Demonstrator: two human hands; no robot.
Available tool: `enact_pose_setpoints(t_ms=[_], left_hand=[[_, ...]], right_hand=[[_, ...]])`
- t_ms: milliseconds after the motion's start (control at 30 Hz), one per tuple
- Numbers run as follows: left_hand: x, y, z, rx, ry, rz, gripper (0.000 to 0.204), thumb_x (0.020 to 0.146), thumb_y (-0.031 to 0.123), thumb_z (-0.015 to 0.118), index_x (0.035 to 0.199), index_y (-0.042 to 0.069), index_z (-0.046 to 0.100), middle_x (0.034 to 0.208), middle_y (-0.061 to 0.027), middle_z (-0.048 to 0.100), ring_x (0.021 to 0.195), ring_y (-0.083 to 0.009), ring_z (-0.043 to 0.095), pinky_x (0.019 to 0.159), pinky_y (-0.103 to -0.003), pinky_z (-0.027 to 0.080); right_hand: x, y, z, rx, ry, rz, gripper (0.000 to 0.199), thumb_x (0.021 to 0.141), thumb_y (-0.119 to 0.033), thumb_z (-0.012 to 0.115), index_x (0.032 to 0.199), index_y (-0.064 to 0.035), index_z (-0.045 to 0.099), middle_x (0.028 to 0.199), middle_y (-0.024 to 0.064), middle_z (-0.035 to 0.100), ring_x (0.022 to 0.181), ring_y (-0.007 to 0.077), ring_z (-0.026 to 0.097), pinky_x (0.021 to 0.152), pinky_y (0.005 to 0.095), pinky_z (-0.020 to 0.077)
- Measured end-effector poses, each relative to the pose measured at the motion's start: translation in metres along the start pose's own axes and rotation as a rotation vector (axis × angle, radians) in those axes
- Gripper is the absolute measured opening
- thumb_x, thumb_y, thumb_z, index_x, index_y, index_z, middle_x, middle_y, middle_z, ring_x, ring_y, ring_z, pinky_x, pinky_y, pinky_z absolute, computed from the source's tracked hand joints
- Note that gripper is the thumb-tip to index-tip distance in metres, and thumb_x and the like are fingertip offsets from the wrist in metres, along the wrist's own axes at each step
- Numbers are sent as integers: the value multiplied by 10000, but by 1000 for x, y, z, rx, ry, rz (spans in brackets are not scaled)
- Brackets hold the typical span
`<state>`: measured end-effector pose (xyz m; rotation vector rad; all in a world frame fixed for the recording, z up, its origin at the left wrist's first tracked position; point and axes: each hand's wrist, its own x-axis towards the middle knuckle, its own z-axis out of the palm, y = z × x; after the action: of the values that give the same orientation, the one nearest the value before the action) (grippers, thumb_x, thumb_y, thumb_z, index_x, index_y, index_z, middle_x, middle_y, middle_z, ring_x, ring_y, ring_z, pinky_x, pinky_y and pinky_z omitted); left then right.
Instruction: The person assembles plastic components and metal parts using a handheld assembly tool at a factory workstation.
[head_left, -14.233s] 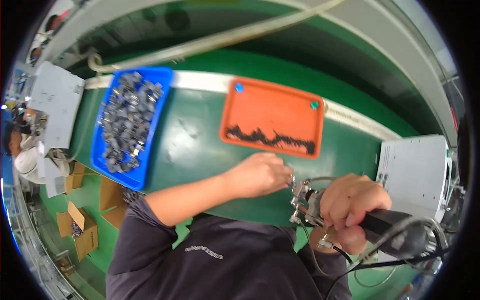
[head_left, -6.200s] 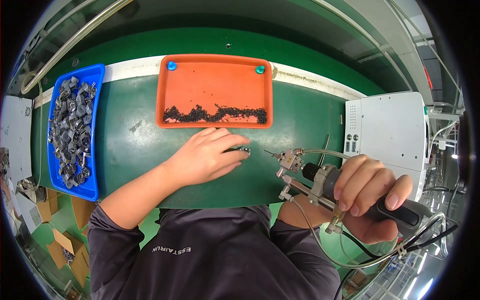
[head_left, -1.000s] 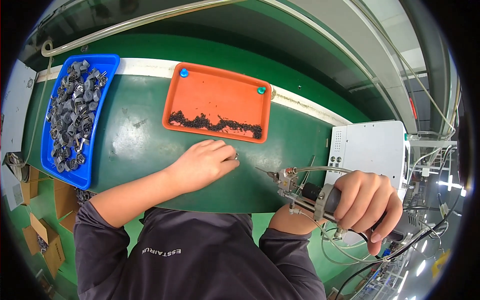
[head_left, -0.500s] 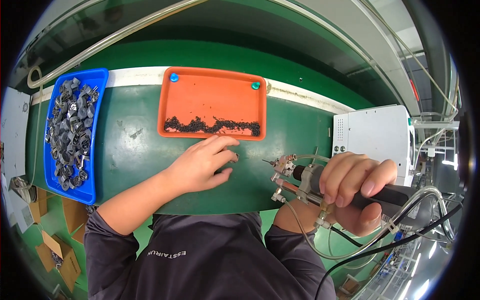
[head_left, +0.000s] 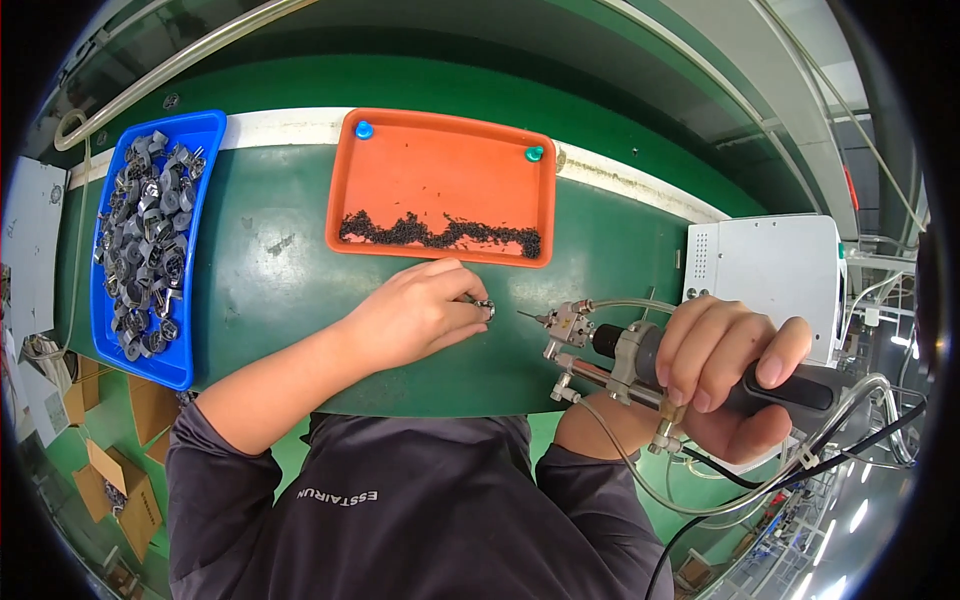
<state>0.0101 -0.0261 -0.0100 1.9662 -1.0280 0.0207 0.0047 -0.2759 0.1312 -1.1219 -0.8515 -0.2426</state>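
My left hand (head_left: 415,308) is closed just in front of the orange tray, its thumb and fingers pinching a small shiny metal part (head_left: 487,309). Most of that part is hidden by the fingers. On the right, my right hand (head_left: 725,375) grips the dark handle of a powered screwdriver (head_left: 625,360). Its metal fittings carry clear hoses, and its thin tip (head_left: 528,316) points left, a short gap away from the metal part. The orange tray (head_left: 445,175) has a band of tiny black screws (head_left: 430,231) along its near side.
A blue tray (head_left: 190,352) at the left holds many grey and metal parts (head_left: 150,240). Two small knobs, blue (head_left: 364,130) and green (head_left: 534,153), sit in the orange tray's far corners. A white box-shaped machine (head_left: 775,275) stands at the right. Cardboard boxes (head_left: 135,500) lie below left.
My left hand's fingers have drawn together around the small metal part, which shows more now. The screwdriver is still in my right hand. The whole view has shifted slightly.
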Motion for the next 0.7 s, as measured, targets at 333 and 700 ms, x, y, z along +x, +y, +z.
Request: enact_pose_setpoints(t_ms=[333,700], left_hand=[[9,9,-1,-93,25,36,152,817,153,800,906,57,723,994,-47,639,935,-243,638,796,-382,537],[12,4,-1,-293,120,163,183,799,78,817,960,42,736,944,-63,729,887,-271,679,800,-388,520]], right_hand=[[2,4,3,84,-81,-15,379,937,-330,782,1042,-55,543,691,35,632,523,175,620,447,299,495],[4,-12,19,176,-42,-160,359,946,-310,774,1056,-57,544,637,37,607,470,148,598,424,273,500]])
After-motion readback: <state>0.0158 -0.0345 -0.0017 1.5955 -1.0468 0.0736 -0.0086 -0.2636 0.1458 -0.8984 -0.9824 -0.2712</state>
